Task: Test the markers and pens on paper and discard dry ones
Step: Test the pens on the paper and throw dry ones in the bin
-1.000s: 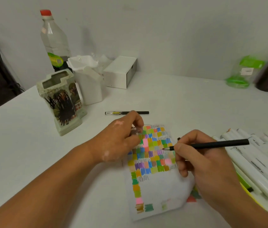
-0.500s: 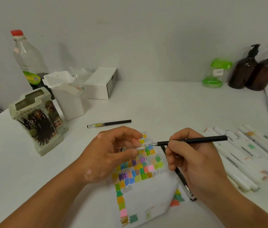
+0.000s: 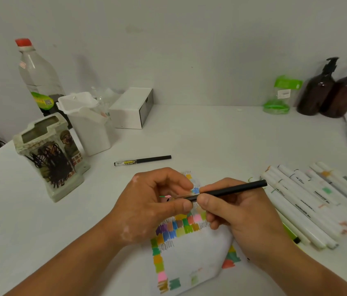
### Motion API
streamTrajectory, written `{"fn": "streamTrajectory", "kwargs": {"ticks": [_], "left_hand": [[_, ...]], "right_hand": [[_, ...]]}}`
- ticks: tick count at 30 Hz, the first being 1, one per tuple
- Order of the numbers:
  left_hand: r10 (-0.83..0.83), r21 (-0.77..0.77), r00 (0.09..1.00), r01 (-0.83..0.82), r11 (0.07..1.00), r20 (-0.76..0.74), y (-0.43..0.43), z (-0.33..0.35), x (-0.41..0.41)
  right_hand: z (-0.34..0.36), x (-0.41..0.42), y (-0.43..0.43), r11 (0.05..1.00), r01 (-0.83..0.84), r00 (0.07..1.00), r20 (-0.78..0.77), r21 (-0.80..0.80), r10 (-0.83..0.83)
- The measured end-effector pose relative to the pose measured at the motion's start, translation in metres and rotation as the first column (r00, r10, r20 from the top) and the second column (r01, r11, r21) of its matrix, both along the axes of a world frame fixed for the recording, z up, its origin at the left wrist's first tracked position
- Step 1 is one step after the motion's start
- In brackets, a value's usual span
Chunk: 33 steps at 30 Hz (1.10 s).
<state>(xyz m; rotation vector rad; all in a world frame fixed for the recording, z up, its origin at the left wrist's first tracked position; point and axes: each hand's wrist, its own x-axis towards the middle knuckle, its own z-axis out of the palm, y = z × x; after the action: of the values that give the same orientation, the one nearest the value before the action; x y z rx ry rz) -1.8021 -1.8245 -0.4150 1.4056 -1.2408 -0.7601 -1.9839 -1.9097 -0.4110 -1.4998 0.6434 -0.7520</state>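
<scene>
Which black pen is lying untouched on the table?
The lone pen beyond the paper; the held pen is gripped by the left hand and right hand.

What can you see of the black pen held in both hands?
The black pen is slim, matte and plastic-looking, with a clear front section. It is held nearly level above the swatched paper, back end pointing right. The right hand grips its barrel; the left hand pinches the clear end. Its tip is hidden.

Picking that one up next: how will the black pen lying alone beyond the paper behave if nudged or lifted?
The pen looks slim and round, so a sideways push would probably roll it across the smooth table. It is likely light and stiff, easy to lift. Its glossy clear end may be slippery.
</scene>
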Motion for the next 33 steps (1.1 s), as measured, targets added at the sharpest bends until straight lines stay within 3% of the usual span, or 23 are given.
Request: {"fn": "streamTrajectory", "kwargs": {"ticks": [5,9,11,12,14,15,16,19,23,29,33], "left_hand": [[0.007,-0.028,1.000,-0.007,1.000,0.001,-0.002,-0.002,-0.002],[-0.112,0.008,0.992,0.113,0.994,-0.062,-0.004,-0.001,0.005],[-0.023,0.037,0.995,0.019,0.999,0.101,-0.007,-0.004,0.020],[0.113,0.036,0.962,-0.126,0.991,0.250,-0.009,-0.007,0.030],[0.385,-0.047,0.745,-0.432,0.901,0.545,-0.013,-0.012,0.051],[0.424,-0.064,0.639,-0.507,0.860,0.642,-0.015,-0.016,0.061],[0.402,-0.035,0.575,-0.543,0.839,0.713,-0.019,-0.021,0.070],[0.266,0.109,0.515,-0.587,0.802,0.815,-0.027,-0.032,0.081],[0.276,0.057,0.426,-0.621,0.782,0.861,-0.031,-0.035,0.079],[0.262,0.063,0.442,-0.596,0.800,0.858,-0.031,-0.034,0.077],[0.419,-0.079,0.522,-0.554,0.829,0.743,-0.027,-0.029,0.068]], "right_hand": [[0.001,0.002,0.000,1.000,-0.014,1.000,-0.008,0.002,0.014],[0.004,0.002,-0.002,0.997,0.078,0.997,0.007,-0.021,-0.078],[0.008,-0.003,-0.013,0.992,0.127,0.991,0.042,-0.008,-0.126],[0.011,-0.007,-0.019,0.988,0.150,0.988,0.030,-0.032,-0.149],[0.012,-0.016,-0.031,0.966,0.178,0.974,-0.105,-0.185,-0.200],[0.011,-0.020,-0.036,0.945,0.158,0.954,-0.203,-0.286,-0.221],[0.010,-0.023,-0.039,0.919,0.113,0.925,-0.299,-0.377,-0.236],[0.009,-0.027,-0.039,0.858,-0.051,0.841,-0.486,-0.511,-0.240],[0.003,-0.026,-0.034,0.816,-0.202,0.759,-0.613,-0.542,-0.219],[-0.003,-0.022,-0.029,0.795,-0.278,0.672,-0.701,-0.539,-0.240],[-0.005,-0.021,-0.025,0.789,-0.270,0.667,-0.698,-0.552,-0.260]]}}
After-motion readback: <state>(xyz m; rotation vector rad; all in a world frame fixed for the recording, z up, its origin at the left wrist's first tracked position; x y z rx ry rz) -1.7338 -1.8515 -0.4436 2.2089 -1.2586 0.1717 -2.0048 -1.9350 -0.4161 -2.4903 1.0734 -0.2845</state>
